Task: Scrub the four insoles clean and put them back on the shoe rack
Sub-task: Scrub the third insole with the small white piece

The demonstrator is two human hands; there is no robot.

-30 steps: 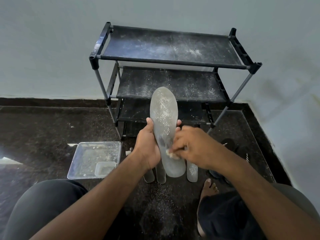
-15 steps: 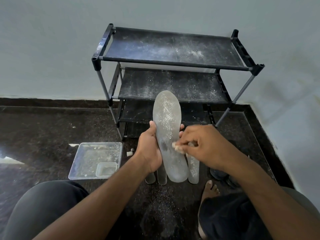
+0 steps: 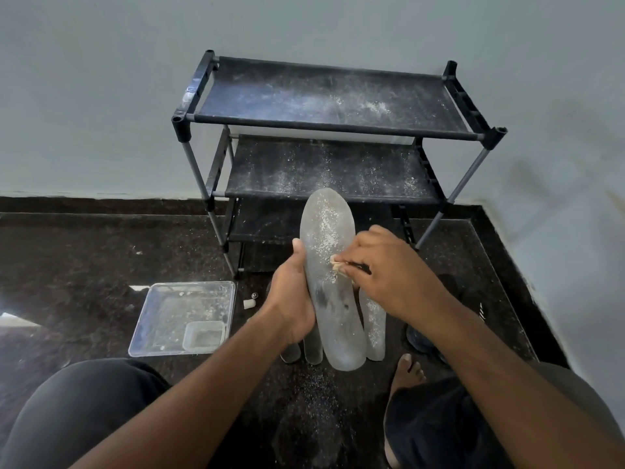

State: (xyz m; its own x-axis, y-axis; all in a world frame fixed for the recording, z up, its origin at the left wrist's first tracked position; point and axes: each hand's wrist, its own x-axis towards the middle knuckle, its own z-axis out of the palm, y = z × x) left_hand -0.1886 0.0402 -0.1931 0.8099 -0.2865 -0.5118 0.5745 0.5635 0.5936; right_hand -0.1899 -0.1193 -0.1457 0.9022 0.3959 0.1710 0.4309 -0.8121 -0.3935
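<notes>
Your left hand (image 3: 293, 296) gripped the grey insole (image 3: 329, 282) from its left edge, thumb up along the side, fingers wrapped behind it. The insole stood roughly upright in front of the shoe rack (image 3: 331, 137), toe end up and overlapping the rack's middle shelf in view, heel end down toward the floor (image 3: 84, 258). Pale grit speckled its upper half; dark smudges marked the lower middle

Your right hand (image 3: 389, 275) was closed on a small pale scrubbing piece (image 3: 336, 265), fingers curled round it, pressing it against the insole's right edge about midway up. Can't tell what the piece was, too small and mostly covered

Three more insoles (image 3: 375, 324) lay on the floor in front of the rack, directly behind the held one: one showed to its right, speckled with grit, two only as heel ends poking out below your left hand

Rack stood against the wall, all three dark shelves dusted with white powder, nothing on them. Left of the rack's base, on the floor, sat a clear plastic tray (image 3: 159, 319) with a smaller clear container (image 3: 204, 336) in its near-right corner. A small white bit (image 3: 249, 303) lay between the tray and the rack leg. Dark shoes (image 3: 419, 336) sat right of the floor insoles, partly hidden by your right forearm. Your bare foot (image 3: 407, 368) rested just in front of them
</notes>
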